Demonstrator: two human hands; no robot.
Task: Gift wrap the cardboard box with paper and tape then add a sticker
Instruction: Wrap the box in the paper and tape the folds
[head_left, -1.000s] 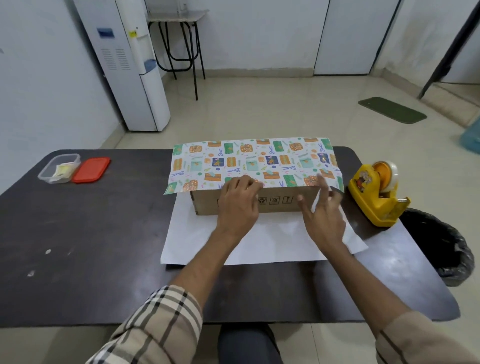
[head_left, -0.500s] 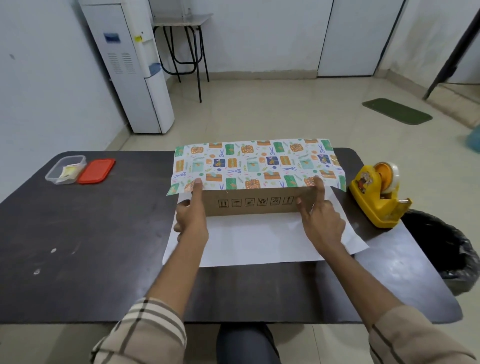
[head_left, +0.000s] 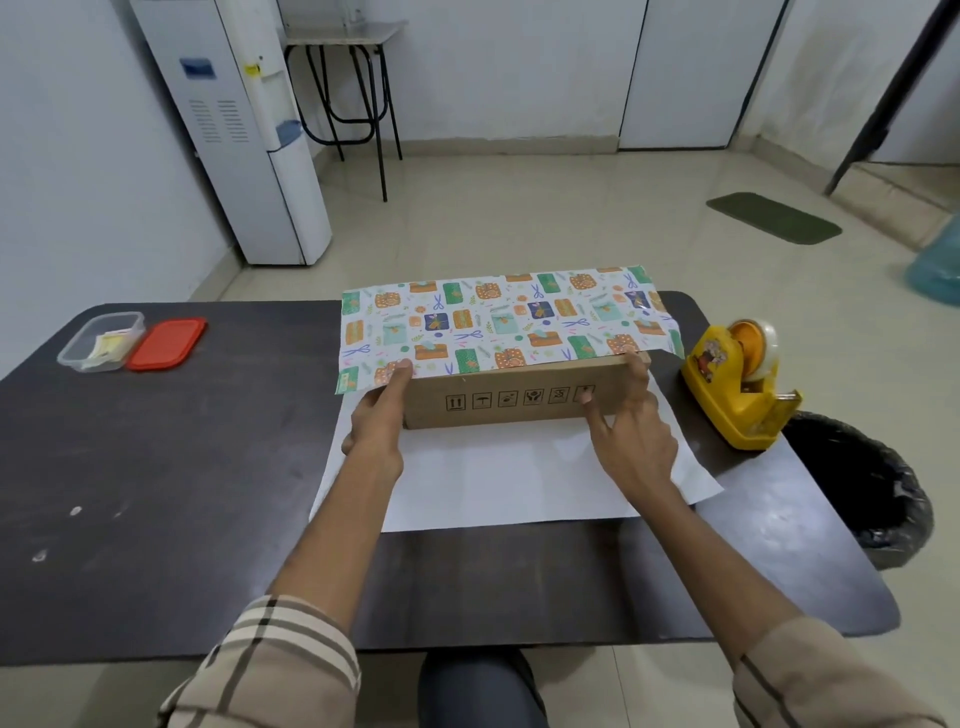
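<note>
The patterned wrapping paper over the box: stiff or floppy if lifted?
Probably floppy: the wrapping paper folds over the cardboard box and sags past its ends. Likely light, since it is a thin sheet lying flat on the table.

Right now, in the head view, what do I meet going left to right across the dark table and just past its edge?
Clear plastic container → red plastic lid → brown cardboard box under patterned wrapping paper → yellow tape dispenser → black-lined waste bin.
</note>
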